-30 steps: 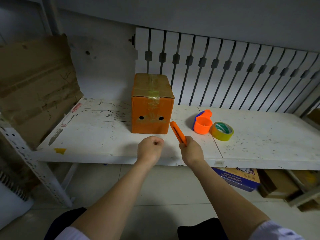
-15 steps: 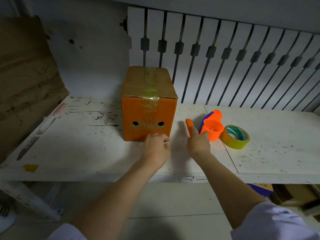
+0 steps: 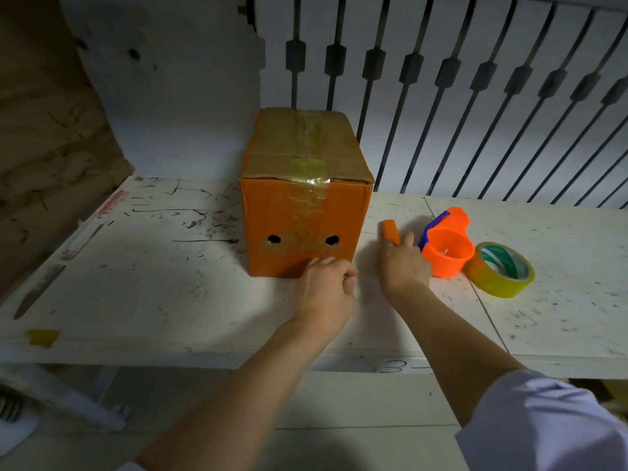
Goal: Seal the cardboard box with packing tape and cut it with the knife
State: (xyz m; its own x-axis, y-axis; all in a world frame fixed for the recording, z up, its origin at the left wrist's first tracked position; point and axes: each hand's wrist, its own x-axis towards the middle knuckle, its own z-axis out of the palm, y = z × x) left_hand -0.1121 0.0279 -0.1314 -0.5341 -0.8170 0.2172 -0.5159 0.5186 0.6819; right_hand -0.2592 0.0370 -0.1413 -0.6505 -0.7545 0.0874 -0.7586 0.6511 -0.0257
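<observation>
An orange cardboard box stands on the white table, its brown top flaps shut under a strip of clear tape that runs down the front face. My left hand is curled loosely at the box's lower front edge, holding nothing. My right hand lies on the table right of the box, gripping an orange knife whose tip points away from me. An orange tape dispenser and a yellow tape roll sit just right of that hand.
A worn cardboard sheet leans at the far left. A railing of dark bars runs behind the table. A scrap of yellow tape sticks near the front left edge. The tabletop is scratched and marked.
My head has moved closer to the table. My right hand carried the knife forward and lowered it onto the table beside the dispenser. My left hand moved up to the box's front base.
</observation>
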